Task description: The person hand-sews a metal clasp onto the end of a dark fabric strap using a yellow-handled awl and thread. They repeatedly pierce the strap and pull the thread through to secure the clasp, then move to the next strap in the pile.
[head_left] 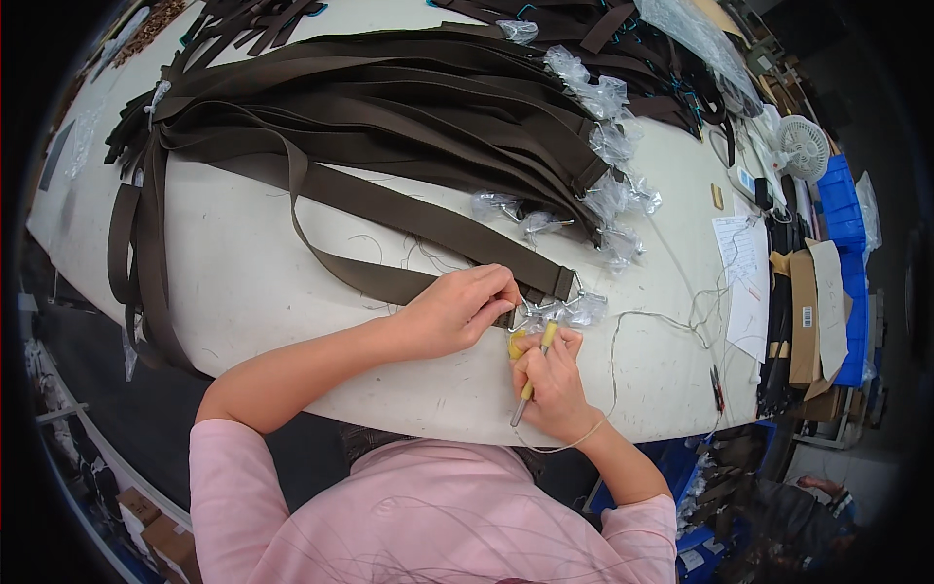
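Observation:
Dark brown webbing straps (428,224) spread over the white table, with metal hooks wrapped in clear plastic at their right ends. One narrow strap (360,277) curves down to my left hand (457,311), whose thumb and fingers are pinched closed at its end, beside a metal hook (525,313). My right hand (555,384) is wrapped round a slim pen-shaped tool (539,362) with yellow and metal parts, tilted with its upper end toward that hook. A small yellow piece (517,345) shows just left of my right fingers. The exact contact at my left fingertips is hidden.
A thin pale cord (615,355) loops across the table past my right wrist. To the right are papers (741,263), a small white fan (804,146), a cardboard box (804,316), blue bins (856,282) and dark tweezers-like tool (717,389). More straps (642,44) lie at the far side.

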Available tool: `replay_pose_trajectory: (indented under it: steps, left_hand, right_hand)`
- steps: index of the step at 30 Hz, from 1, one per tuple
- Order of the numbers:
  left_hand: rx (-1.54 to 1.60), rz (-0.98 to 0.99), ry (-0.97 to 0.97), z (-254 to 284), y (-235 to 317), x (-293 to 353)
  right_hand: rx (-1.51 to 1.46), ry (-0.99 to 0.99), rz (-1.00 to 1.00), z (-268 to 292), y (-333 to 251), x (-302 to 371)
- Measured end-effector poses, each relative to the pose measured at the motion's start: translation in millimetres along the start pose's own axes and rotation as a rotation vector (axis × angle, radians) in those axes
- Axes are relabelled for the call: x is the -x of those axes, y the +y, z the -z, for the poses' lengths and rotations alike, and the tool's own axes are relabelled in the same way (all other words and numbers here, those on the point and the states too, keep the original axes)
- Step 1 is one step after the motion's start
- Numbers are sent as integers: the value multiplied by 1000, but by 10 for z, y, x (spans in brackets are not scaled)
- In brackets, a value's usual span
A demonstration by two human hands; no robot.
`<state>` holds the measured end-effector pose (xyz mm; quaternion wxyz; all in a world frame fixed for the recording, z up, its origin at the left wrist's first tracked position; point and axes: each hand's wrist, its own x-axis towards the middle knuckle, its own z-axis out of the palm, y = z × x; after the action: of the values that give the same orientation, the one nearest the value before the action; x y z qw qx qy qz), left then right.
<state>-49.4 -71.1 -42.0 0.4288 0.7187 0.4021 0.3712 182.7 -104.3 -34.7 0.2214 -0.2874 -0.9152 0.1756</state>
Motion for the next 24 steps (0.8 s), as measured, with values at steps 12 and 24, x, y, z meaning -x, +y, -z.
replay_pose_trajectory:
  steps: [12, 24]
  left_hand:
    - [37, 29, 49, -24, 35, 32]
    - [88, 84, 16, 23, 14, 24]
  right_hand:
    - [-251, 570, -182, 441, 117, -231]
    - [-925, 350, -605, 119, 159, -397]
